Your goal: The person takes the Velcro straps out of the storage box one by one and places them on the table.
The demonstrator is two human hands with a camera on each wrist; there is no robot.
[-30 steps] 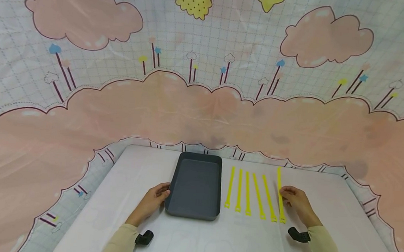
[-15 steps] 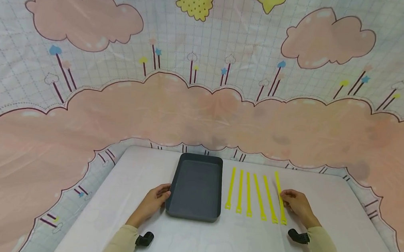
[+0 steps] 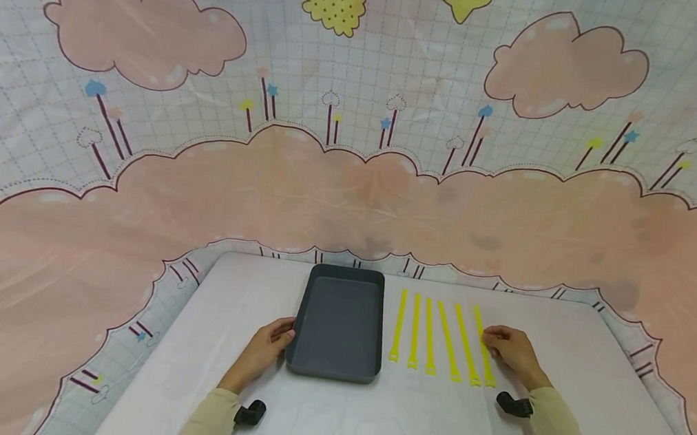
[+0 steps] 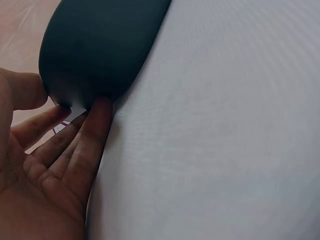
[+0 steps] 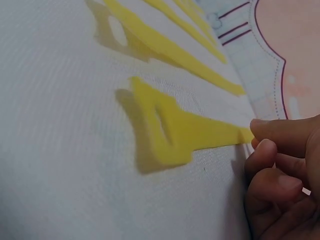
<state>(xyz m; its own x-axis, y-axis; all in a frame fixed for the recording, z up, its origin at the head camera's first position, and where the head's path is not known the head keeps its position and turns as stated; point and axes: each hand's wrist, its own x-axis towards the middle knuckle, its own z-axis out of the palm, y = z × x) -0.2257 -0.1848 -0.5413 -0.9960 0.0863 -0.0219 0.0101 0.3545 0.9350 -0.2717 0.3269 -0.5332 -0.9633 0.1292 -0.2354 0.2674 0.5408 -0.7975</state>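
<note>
A dark grey rectangular tray (image 3: 339,327) lies on the white table, with my left hand (image 3: 264,348) at its left side. In the left wrist view the thumb touches the tray wall (image 4: 100,50) from one side while fingertips reach its lower edge. Right of the tray, several yellow cable ties (image 3: 429,335) with slotted heads lie in a row. My right hand (image 3: 513,353) pinches the rightmost cable tie (image 3: 484,347) partway along its length, between thumb and forefinger. Its slotted head (image 5: 162,125) points to the near side, casting a shadow on the table; the other fingers are curled in.
The white table (image 3: 330,423) reaches back to a hanging cloth (image 3: 375,199) printed with pink clouds. A black wrist device (image 3: 250,412) is on the left sleeve, another black device (image 3: 514,405) on the right one.
The far end of the rightmost cable tie has come down and toward me, now in line with the other ties. My left hand and the tray have stayed in place.
</note>
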